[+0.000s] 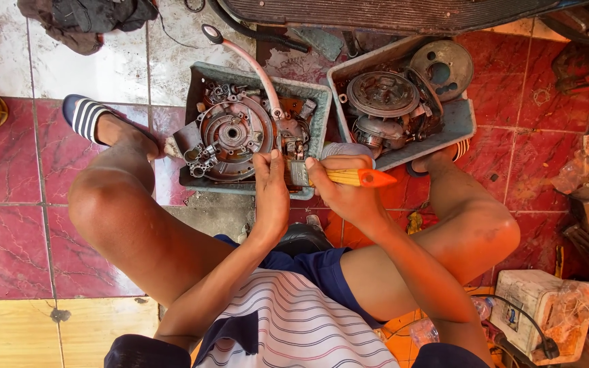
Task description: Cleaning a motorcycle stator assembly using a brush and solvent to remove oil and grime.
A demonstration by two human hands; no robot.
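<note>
- Right hand grips paintbrush, fingers wrapped round its yellow handle, orange tip pointing right.
- Left hand fingers pinch brush's bristle end, at near edge of left tray.
- Engine cover lies inside that tray.

Two grey plastic trays sit side by side — the left tray and the right tray — each holding one round metal engine part (smaller bits are too jumbled to count). One paintbrush, two hands — left hand, right hand — and two striped sandals: one, another.
</note>
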